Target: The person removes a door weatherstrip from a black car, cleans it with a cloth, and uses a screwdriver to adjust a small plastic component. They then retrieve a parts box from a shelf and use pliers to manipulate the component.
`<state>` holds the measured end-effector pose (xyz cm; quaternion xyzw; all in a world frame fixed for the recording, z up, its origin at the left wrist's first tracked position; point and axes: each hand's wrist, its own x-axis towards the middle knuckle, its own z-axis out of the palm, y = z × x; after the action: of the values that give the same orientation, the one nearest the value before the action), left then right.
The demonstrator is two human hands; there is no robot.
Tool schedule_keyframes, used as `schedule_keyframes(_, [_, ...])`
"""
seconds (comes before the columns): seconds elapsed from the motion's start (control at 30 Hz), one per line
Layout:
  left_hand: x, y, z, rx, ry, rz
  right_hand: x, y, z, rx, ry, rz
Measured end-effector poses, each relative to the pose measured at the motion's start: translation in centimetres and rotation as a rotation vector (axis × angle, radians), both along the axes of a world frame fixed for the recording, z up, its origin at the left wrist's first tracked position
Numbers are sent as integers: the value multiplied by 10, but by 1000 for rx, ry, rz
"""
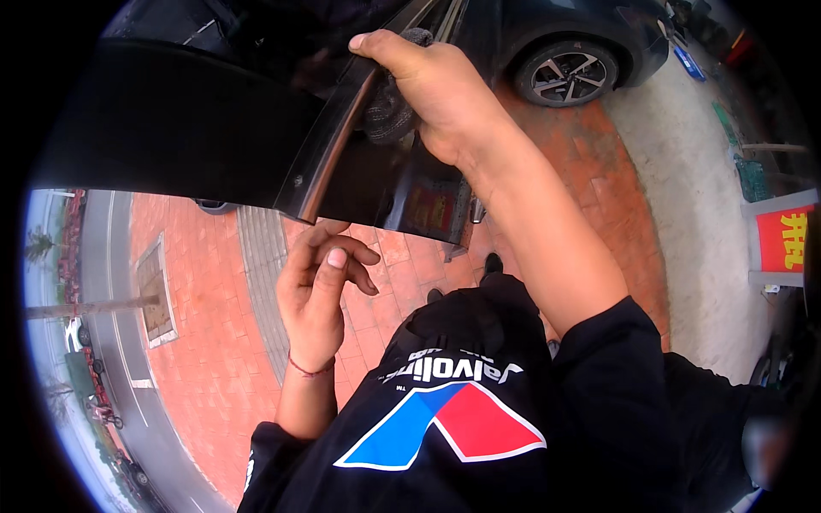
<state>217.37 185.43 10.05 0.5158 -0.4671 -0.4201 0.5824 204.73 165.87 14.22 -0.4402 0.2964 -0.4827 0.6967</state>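
The black car panel (188, 128), which looks like a door, is spread from 9 to 12 o'clock of the view, and its narrow edge (338, 141) runs down toward the centre. The right hand (440, 94) is at 12 o'clock, closed over a dark grey cloth (389, 120) at this edge; the thumb lies across the edge, but the other fingers are mostly hidden, so I cannot tell their exact grip. The left hand (316, 282) is just below the lower corner of the edge, toward 8 o'clock from the centre. It is half open, with curled fingers and the thumb apart, and I see nothing held in it (whether a fingertip touches the panel, I cannot tell). A thin red bracelet (310, 369) is around its wrist. Farther out, a car wheel (569, 75) stands at 1 o'clock, a red sign (782, 242) at 3 o'clock, a tree trunk (94, 308) at 9 o'clock, and reddish paving (205, 282) lies beneath
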Motion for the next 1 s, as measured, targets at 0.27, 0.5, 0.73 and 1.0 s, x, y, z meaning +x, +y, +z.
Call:
schedule_keyframes(0.27, [26,19,-4,126,113,-93,-16,66,-21,-129,-112,49])
schedule_keyframes(0.5, [1,33,18,551,303,-463,-39,143,-61,-293,246,35])
schedule_keyframes(0.73, [-22,80,4,199,106,-128,-61,151,-39,-479,460,-410])
schedule_keyframes(1.0, [-12,140,9,194,-62,31,-22,164,-82,-1173,847,-426])
